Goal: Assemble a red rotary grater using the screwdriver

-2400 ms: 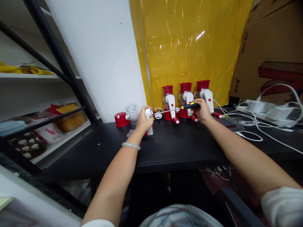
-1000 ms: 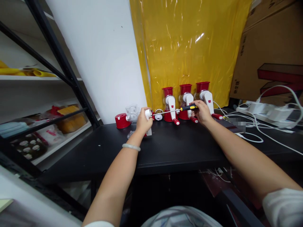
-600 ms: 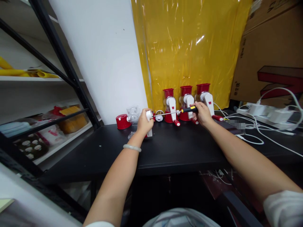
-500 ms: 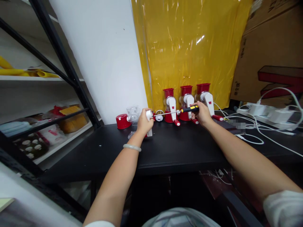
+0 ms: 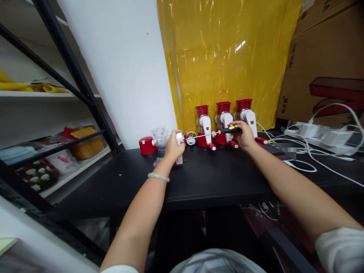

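My left hand [image 5: 173,146] is closed around a small round white plastic part [image 5: 179,138]. Gripped by its handle in my right hand [image 5: 243,135] is a black and yellow screwdriver [image 5: 229,129]. Its long metal shaft points left, with the tip at the white part; whether it sits in a screw is too small to tell. Three red and white rotary graters [image 5: 205,127] with crank handles stand upright behind my hands. Left of my left hand are a red base [image 5: 147,146] and a clear plastic housing [image 5: 160,133]. Another red and white piece [image 5: 179,160] is partly hidden below that hand.
The black table [image 5: 199,182] runs across in front of me. White cables and a power strip [image 5: 327,136] lie at the right, near a large cardboard box [image 5: 327,60]. A black-framed shelf [image 5: 65,53] stands at the left. Yellow plastic sheeting [image 5: 227,57] hangs behind.
Both hands stay in almost the same place. The fingers of my right hand have shifted slightly on the screwdriver handle, and the view has moved a little.
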### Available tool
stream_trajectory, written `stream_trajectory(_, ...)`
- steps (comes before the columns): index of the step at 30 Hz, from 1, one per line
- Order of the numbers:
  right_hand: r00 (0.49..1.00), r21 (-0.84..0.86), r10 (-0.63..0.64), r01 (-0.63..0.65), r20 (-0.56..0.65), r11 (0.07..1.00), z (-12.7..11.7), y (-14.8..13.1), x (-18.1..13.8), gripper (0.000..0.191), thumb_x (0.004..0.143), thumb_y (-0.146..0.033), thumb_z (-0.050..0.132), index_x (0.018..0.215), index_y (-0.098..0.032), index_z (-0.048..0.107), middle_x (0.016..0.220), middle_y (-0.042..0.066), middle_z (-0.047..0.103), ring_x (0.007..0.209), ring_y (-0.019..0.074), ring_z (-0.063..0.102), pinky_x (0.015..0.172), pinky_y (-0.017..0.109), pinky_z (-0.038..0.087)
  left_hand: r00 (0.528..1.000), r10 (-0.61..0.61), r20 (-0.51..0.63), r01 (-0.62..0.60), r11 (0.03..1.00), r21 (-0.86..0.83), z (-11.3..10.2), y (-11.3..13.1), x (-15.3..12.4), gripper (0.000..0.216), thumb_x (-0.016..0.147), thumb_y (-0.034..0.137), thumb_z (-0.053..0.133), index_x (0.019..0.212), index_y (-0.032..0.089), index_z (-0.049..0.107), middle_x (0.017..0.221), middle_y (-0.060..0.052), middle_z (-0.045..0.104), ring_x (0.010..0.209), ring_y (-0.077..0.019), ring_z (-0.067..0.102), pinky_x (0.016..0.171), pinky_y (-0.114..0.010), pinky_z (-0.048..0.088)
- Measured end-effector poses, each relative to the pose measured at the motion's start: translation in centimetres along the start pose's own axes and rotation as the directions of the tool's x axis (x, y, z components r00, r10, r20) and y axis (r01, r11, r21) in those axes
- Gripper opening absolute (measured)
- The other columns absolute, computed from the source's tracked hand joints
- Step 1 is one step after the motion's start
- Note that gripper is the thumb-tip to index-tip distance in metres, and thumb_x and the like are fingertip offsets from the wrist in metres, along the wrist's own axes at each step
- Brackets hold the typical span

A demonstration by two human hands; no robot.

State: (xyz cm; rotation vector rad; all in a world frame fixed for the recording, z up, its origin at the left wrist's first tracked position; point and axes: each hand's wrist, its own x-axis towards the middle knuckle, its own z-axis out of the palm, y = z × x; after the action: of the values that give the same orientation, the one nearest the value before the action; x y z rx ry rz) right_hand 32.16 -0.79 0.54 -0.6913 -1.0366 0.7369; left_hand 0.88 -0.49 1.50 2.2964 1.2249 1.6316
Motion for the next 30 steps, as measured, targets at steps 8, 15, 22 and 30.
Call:
stream_trajectory(8, 0.999, -0.063, -0.038, 0.037, -0.021, 0.997, 0.29, 0.01, -0.09, 0.028, 0.072, -0.046, 0.065, 0.085, -0.023, 0.055, 0.057, -0.005, 0.054, 0.038, 0.0121, 0.052, 0.031, 0.023, 0.039, 1.000, -0.006, -0.010, 0.005, 1.000, -0.028, 0.05, -0.11, 0.12, 0.049, 0.066, 0.005, 0.059, 0.112, 0.023, 0.055, 0.099, -0.005, 0.067, 0.088, -0.0227, 0.066, 0.079, -0.035, 0.051)
stream_trajectory(15, 0.999, -0.088, -0.021, 0.018, -0.041, 0.996, 0.21, -0.07, -0.47, 0.040, 0.075, -0.057, 0.071, 0.087, -0.022, 0.056, 0.052, -0.006, 0.055, 0.034, 0.0102, 0.051, 0.028, 0.019, 0.034, 1.000, -0.015, -0.012, 0.014, 1.000, -0.025, 0.04, 0.01, 0.04, 0.049, 0.066, 0.005, 0.060, 0.111, 0.023, 0.055, 0.099, -0.005, 0.068, 0.088, -0.0234, 0.065, 0.079, -0.035, 0.051)
stream_trajectory(22, 1.000, -0.099, -0.025, 0.024, -0.013, 0.995, 0.14, 0.39, -0.33, 0.042, 0.081, -0.064, 0.059, 0.086, -0.022, 0.055, 0.054, -0.004, 0.056, 0.036, 0.0118, 0.053, 0.032, 0.022, 0.040, 1.000, -0.006, -0.012, 0.006, 1.000, -0.003, 0.08, -0.04, 0.07, 0.047, 0.067, 0.005, 0.060, 0.111, 0.022, 0.055, 0.098, -0.005, 0.068, 0.087, -0.0229, 0.066, 0.078, -0.035, 0.051)
stream_trajectory(30, 1.000, -0.001, -0.012, 0.012, 0.011, 1.000, -0.28, 0.34, -0.07, 0.023, 0.072, -0.042, 0.056, 0.082, -0.022, 0.059, 0.070, -0.001, 0.059, 0.045, 0.0120, 0.056, 0.039, 0.027, 0.049, 1.000, 0.010, 0.000, -0.010, 1.000, 0.005, 0.15, -0.15, 0.02, 0.047, 0.068, 0.005, 0.060, 0.111, 0.022, 0.055, 0.099, -0.005, 0.068, 0.087, -0.0228, 0.066, 0.078, -0.034, 0.051)
